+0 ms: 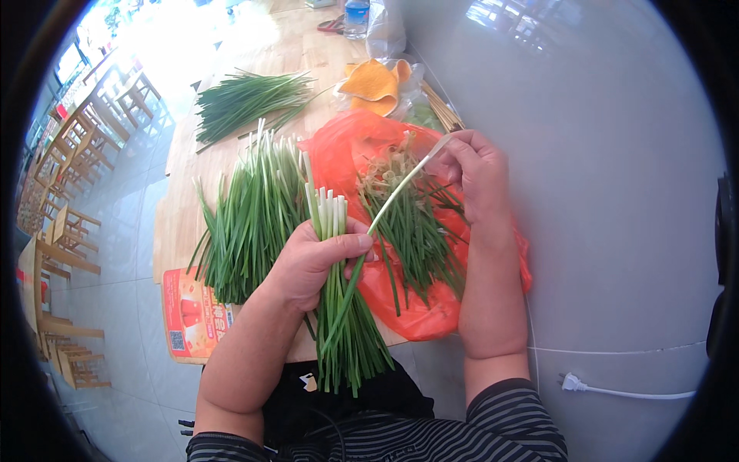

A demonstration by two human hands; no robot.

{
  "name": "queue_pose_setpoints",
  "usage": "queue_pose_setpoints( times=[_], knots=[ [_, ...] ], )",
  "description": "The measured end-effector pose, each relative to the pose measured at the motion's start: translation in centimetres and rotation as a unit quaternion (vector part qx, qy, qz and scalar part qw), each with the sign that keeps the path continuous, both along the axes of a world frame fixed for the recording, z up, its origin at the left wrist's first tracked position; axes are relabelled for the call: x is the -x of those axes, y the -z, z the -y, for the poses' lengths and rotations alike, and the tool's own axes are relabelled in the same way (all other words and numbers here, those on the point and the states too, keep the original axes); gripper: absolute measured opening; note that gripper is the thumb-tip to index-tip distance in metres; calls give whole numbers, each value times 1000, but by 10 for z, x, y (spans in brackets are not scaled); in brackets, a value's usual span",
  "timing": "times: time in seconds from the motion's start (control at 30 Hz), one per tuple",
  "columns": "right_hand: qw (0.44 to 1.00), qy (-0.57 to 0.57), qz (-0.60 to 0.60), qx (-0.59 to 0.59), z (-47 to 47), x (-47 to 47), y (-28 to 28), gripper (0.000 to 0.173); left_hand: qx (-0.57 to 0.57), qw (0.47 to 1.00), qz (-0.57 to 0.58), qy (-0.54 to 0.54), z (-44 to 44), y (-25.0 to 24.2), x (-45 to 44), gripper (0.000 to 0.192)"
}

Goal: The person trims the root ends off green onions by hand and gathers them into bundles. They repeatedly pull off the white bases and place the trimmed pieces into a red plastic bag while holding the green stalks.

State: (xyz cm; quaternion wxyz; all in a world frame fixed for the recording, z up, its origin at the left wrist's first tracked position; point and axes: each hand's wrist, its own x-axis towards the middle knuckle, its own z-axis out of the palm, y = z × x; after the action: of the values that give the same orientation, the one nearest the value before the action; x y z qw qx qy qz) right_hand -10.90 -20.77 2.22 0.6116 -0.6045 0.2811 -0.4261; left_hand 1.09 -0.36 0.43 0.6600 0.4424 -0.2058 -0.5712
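My left hand (323,257) grips a bunch of garlic chives (352,341), white stem ends up and green leaves hanging down over the table edge. One chive stalk (398,187) slants out under my left thumb, and my right hand (470,164) pinches its pale tip between thumb and fingers. Below my right hand, a red plastic bag (427,323) lies spread out with unpeeled chives (413,242) on it, their bases papery and brown. A large pile of chives with white stems (254,225) lies left of my left hand. Farther back rests another pile of chives (248,107).
The wooden table (179,208) carries an orange cloth (372,86), a water bottle (356,20), red-handled scissors (332,25) and thin sticks (441,110). A printed red card (187,317) lies at the near left corner. A white plug (573,382) is on the floor at right; wooden stools (72,231) stand left.
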Motion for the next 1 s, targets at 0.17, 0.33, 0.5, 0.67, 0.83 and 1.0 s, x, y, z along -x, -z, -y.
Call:
queue_pose_setpoints(
  times=[0.17, 0.33, 0.5, 0.67, 0.83, 1.0],
  knots=[
    [997, 66, 26, -34, 9, 8, -3, 7, 23, 1000, -1, -6, 0, 2, -1, 13],
    [974, 4, -113, 194, 3, 2, 4, 11, 30, 999, 6, -20, -1, -2, -1, 15],
    [874, 18, -163, 457, -15, -5, 5, 13, 33, 998, 53, -30, -1, -8, 1, 19],
    [979, -47, -116, 163, -32, -2, -8, 22, 19, 998, 61, -21, -1, -10, 3, 19],
    [977, -206, 2, -63, -39, -8, -6, 17, 26, 996, 90, -9, -1, -9, 4, 13],
    [956, -248, 37, -150, -36, -7, -4, 10, 12, 992, 126, -18, 1, -7, 5, 12]
  ],
)
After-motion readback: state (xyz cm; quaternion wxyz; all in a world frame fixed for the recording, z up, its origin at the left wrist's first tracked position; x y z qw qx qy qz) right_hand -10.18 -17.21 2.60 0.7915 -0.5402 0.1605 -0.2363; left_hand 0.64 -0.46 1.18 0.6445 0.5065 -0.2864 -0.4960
